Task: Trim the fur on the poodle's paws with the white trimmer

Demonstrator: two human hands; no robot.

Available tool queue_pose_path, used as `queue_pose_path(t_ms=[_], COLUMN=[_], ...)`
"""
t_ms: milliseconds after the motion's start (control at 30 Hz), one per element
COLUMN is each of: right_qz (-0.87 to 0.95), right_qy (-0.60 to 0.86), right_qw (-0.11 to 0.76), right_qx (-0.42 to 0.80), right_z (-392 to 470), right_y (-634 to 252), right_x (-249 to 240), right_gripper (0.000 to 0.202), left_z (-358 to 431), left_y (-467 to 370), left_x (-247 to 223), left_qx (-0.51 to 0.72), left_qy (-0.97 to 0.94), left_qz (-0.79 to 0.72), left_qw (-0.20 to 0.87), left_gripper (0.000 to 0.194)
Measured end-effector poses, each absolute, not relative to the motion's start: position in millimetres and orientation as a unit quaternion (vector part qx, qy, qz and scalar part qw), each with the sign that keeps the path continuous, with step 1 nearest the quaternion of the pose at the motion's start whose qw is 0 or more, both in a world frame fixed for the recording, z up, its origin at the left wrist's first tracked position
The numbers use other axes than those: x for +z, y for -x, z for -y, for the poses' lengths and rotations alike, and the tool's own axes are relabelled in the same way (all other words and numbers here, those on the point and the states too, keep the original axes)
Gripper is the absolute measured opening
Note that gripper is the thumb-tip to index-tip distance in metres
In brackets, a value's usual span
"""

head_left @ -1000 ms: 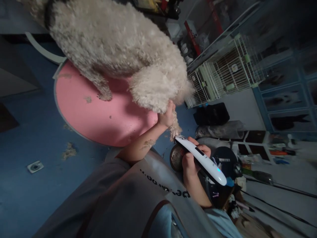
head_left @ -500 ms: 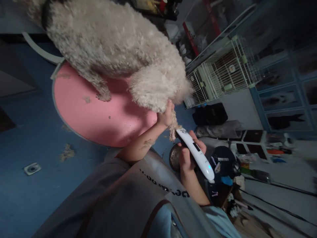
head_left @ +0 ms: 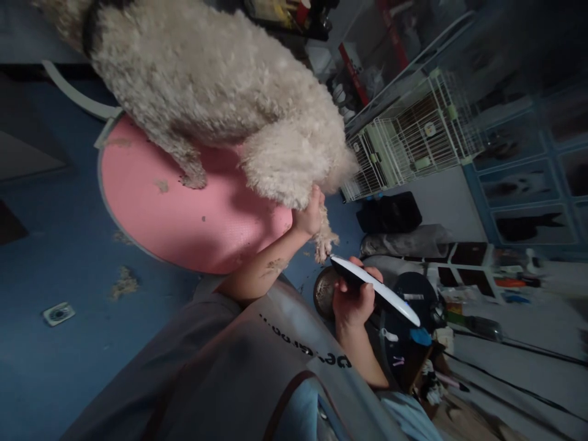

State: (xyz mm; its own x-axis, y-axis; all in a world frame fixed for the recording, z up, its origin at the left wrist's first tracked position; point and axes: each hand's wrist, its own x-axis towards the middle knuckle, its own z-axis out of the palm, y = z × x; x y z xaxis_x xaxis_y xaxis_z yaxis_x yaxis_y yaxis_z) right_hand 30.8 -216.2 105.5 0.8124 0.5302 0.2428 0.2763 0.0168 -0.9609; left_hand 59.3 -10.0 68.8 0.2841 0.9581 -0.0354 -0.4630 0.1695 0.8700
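A curly cream-coloured dog (head_left: pixel 220 79) stands on a round pink grooming table (head_left: pixel 151 214), its rear toward the right. My left hand (head_left: pixel 309 215) is closed around its hind leg at the table's edge, with the shaggy paw (head_left: pixel 325 240) sticking out past my fingers. Loose hair clings to my left forearm. My right hand (head_left: pixel 353 300) grips a white and black hair clipper (head_left: pixel 379 286), turned so its side faces me. The clipper's head is close to the paw's tip; whether they touch I cannot tell.
Clumps of cut hair (head_left: pixel 124 283) lie on the blue floor near a drain cover (head_left: pixel 59 313). A wire cage (head_left: pixel 408 135) stands behind the dog. Below the paw is a round stool-like seat (head_left: pixel 324 291). Bottles and tools crowd the right side. A curved white arm (head_left: pixel 76 95) meets the table.
My right hand has rolled the clipper onto its side and drawn its head slightly down from the paw. The paw's toes show more now. My left hand keeps its hold.
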Motion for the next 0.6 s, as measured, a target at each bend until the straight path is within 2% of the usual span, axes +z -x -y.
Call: queue_pose_path(t_ms=[100, 267, 467, 600], right_qz=[0.274, 0.283, 0.323, 0.333], right_qy=[0.697, 0.713, 0.696, 0.678], right_qw=[0.651, 0.639, 0.633, 0.646], right_qx=[0.119, 0.052, 0.099, 0.111], right_z=[215.2, 212.8, 203.6, 192.7], right_y=[-29.7, -33.7, -49.3, -54.4], right_x=[106.0, 104.0, 103.5, 108.9], right_gripper=[0.024, 0.037, 0.029, 0.033], left_z=[10.6, 10.1, 9.2, 8.2], left_y=[-61.0, -60.9, -57.4, -56.3], left_x=[66.3, 68.6, 74.0, 74.7], left_qx=[0.509, 0.495, 0.5, 0.488], left_qy=[-0.385, -0.388, -0.39, -0.385], left_qz=[-0.314, -0.318, -0.302, -0.302], left_qw=[0.703, 0.709, 0.712, 0.723], left_gripper=[0.063, 0.064, 0.065, 0.059])
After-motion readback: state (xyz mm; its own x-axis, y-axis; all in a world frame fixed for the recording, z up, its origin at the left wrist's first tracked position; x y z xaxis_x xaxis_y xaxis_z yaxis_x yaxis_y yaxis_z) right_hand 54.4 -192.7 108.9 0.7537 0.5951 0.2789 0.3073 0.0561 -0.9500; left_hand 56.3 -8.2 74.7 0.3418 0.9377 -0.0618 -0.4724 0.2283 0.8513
